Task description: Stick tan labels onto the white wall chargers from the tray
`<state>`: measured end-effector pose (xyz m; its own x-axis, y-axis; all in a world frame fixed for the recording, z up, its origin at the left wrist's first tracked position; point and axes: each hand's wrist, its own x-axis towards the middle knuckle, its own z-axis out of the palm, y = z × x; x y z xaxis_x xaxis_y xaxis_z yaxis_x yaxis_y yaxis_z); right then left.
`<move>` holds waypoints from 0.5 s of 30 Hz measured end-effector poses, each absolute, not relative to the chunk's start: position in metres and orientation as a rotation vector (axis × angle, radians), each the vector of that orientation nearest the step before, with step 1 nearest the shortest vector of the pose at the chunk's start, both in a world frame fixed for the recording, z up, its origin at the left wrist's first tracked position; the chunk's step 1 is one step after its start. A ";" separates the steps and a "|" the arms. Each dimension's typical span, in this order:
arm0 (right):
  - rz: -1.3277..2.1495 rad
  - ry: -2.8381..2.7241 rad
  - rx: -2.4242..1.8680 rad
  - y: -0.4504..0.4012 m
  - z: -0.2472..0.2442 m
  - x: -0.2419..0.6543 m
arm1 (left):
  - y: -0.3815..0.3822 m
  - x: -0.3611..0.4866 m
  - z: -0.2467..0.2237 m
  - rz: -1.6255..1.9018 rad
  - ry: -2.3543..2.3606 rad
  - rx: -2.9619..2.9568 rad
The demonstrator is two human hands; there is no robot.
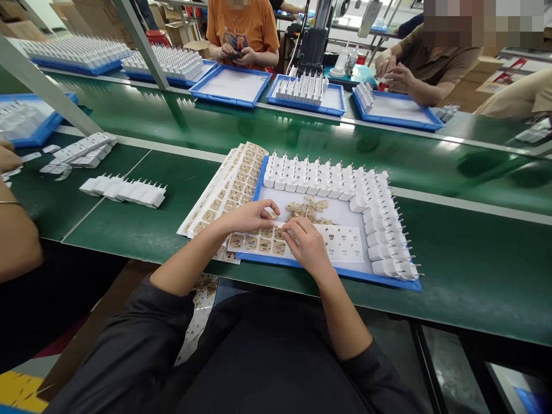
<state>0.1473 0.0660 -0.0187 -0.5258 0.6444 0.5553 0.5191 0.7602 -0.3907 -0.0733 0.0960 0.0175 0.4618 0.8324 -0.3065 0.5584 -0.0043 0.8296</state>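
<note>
A sticker sheet (345, 244) lies across the front of a blue-rimmed tray (267, 259). Tan square labels remain on its left part, while its right part is bare white backing. My right hand (308, 244) pinches at the sheet's upper edge, near the middle. Just left of it, my left hand (252, 217) is curled with thumb and forefinger close around a small tan piece. Behind my hands, a loose pile of tan pieces (308, 210) rests in the tray. White plug adapters (319, 178) with pins up line the tray's back and right side.
More sticker sheets (224, 190) are stacked left of the tray. White adapters (123, 190) sit on the green bench further left, near another person's arm (17, 236). Across the belt are blue trays (230, 86) and two people working with their hands.
</note>
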 end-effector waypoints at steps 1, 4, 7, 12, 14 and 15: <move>0.233 -2.243 -0.868 0.067 -0.020 0.148 | 0.096 -0.073 0.018 0.330 1.209 1.682; 0.186 -2.279 -0.884 0.069 -0.022 0.147 | 0.097 -0.070 0.020 0.326 1.188 1.664; 0.156 -2.314 -0.883 0.071 -0.024 0.146 | 0.098 -0.068 0.020 0.315 1.199 1.669; 0.141 -2.310 -0.875 0.073 -0.025 0.145 | 0.099 -0.067 0.020 0.326 1.204 1.635; 0.133 -2.311 -0.883 0.073 -0.026 0.145 | 0.098 -0.067 0.021 0.323 1.200 1.624; 0.134 -2.313 -0.880 0.073 -0.026 0.145 | 0.098 -0.067 0.021 0.319 1.202 1.621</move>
<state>0.1450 0.0729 -0.0265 -0.5628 0.6258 0.5400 0.5594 0.7693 -0.3086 -0.0673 0.0977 0.0206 0.4609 0.8182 -0.3437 0.5401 0.0487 0.8402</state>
